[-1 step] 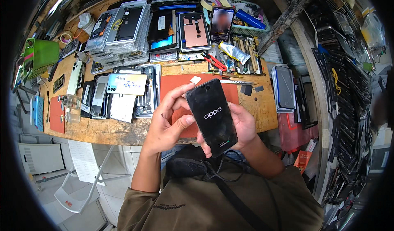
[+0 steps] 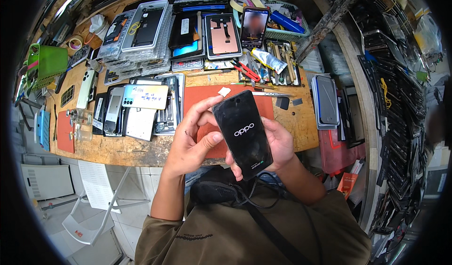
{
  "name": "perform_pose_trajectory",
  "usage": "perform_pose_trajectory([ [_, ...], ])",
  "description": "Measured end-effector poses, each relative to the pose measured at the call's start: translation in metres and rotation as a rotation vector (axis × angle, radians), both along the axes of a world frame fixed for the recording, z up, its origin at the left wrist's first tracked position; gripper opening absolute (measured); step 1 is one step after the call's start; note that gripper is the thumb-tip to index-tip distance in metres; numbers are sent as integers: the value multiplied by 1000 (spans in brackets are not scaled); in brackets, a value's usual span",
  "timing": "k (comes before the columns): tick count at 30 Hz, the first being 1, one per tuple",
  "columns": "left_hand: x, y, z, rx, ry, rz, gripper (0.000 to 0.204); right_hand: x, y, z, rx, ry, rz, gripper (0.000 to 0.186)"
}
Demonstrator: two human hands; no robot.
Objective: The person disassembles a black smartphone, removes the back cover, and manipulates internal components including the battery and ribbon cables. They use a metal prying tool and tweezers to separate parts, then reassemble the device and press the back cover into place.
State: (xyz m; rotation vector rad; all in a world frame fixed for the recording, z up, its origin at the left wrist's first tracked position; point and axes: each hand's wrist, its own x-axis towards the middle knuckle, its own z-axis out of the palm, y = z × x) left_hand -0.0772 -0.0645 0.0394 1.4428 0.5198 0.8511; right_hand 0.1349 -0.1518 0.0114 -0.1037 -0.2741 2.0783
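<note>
A black smartphone (image 2: 243,135), its dark screen lit with a white logo, is tilted over the bench's front edge. My right hand (image 2: 281,145) grips it from the right side and lower end, with fingertips showing at the lower left edge. At the upper left edge, my left hand (image 2: 190,145) steadies the phone, its index finger along the corner and its other fingers bent partly behind. The left thumb lies beside the screen's left edge. Beneath the phone is a reddish-brown mat (image 2: 268,107), with a small white piece (image 2: 224,92) beyond the phone's top.
Phone parts (image 2: 141,102) lie to the left, and bubble-wrapped stacks (image 2: 136,48) stand behind. Red-handled pliers (image 2: 247,71), a tube (image 2: 269,60) and a propped phone (image 2: 254,27) sit at the back. A wooden post (image 2: 329,22) and packed shelves (image 2: 395,105) border the right.
</note>
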Motion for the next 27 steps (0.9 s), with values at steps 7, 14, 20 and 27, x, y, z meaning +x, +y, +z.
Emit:
perform_pose_trajectory([
  [7,2,-1,-1,-30,-11,22,69,0,2,-3,18,-20,-8,75],
  [14,2,-2,-4,-12,-5,37,70,-1,2,-4,11,-19,-10,75],
  [20,2,-2,-5,-5,3,33,72,0,1,-2,2,-9,-3,75],
  [27,2,-3,-6,-26,-8,31,71,0,0,-4,-11,9,4,77],
])
